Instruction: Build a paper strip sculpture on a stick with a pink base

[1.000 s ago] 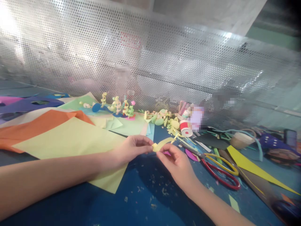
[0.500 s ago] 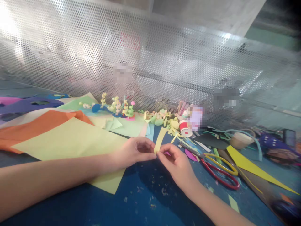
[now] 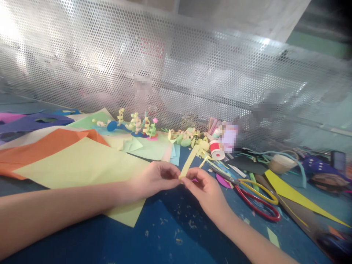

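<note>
One yellow paper strip (image 3: 189, 164) stands slanting up from between two hands over the blue table (image 3: 170, 234). The left hand (image 3: 154, 178) and right hand (image 3: 205, 189) both pinch its lower end, fingertips nearly touching. Red-handled scissors (image 3: 257, 200) lie just right of them, and a pale yellow sheet (image 3: 79, 165) lies under the left forearm.
</note>
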Motion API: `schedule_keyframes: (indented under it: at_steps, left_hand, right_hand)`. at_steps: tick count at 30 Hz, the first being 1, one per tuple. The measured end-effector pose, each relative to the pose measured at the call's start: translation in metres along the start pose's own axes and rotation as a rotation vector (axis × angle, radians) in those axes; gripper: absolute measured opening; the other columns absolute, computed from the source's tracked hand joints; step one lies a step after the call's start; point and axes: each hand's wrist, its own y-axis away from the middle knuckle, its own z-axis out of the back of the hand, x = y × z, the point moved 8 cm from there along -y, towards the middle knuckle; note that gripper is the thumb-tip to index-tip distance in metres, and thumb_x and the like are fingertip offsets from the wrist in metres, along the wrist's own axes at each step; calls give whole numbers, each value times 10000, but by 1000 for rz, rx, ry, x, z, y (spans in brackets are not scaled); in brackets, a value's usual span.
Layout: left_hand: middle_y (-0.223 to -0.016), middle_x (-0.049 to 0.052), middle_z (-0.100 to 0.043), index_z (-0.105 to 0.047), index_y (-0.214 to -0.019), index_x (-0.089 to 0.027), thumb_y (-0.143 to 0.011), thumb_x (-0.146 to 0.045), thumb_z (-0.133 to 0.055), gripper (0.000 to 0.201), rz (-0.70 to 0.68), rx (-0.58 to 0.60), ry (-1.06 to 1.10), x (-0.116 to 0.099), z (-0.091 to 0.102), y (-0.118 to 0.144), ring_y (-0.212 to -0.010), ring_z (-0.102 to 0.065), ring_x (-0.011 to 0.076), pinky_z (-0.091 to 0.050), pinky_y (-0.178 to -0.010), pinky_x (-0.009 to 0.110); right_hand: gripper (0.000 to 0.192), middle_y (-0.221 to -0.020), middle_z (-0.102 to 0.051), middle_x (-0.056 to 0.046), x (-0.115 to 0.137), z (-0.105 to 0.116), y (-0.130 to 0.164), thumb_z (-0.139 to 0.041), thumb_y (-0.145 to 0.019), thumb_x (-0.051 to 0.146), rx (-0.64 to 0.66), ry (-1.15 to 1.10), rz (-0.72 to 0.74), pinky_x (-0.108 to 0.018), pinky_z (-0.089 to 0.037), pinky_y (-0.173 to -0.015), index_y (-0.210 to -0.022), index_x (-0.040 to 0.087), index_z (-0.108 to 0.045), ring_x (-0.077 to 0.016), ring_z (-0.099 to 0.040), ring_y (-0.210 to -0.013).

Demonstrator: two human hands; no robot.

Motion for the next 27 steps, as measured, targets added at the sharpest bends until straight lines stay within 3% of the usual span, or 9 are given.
schedule_keyframes:
  at_steps: [12, 17, 21, 27]
  left_hand:
    - [-791, 23, -682, -688, -814, -164, -767, -378, -630, 226, 81, -38, -106, 3, 4, 0, -741, -606, 145, -448, -674, 228]
    - [-750, 10, -657, -656, -798, -159, -777, -344, -618, 189, 60, -40, -117, 2, 5, 0, -702, -586, 132, -439, -661, 231]
    - [-752, 12, -646, -652, -816, -155, -790, -321, -603, 175, 35, -13, -109, -1, 3, 1, -703, -574, 127, -436, -665, 230]
    - [-762, 4, -643, -647, -819, -168, -813, -336, -563, 187, 11, -35, -239, -3, 2, 1, -712, -570, 132, -437, -661, 229]
  right_hand:
    - [155, -747, -559, 21, -1, 3, -1, -592, -822, 346, -34, -33, -27, -215, -465, -652, -805, 199, -546, -118, -568, -698]
    - [71, -802, -585, 9, 12, 13, 3, -586, -832, 276, -142, 80, 132, -243, -486, -704, -835, 222, -540, -136, -585, -769]
    - [59, -876, -587, -15, 28, 13, 9, -588, -829, 215, -176, 291, 313, -251, -484, -695, -836, 233, -643, -139, -575, -779]
    - [101, -891, -584, -26, 31, 14, 8, -604, -816, 200, -201, 386, 319, -266, -492, -720, -855, 240, -688, -147, -580, -790]
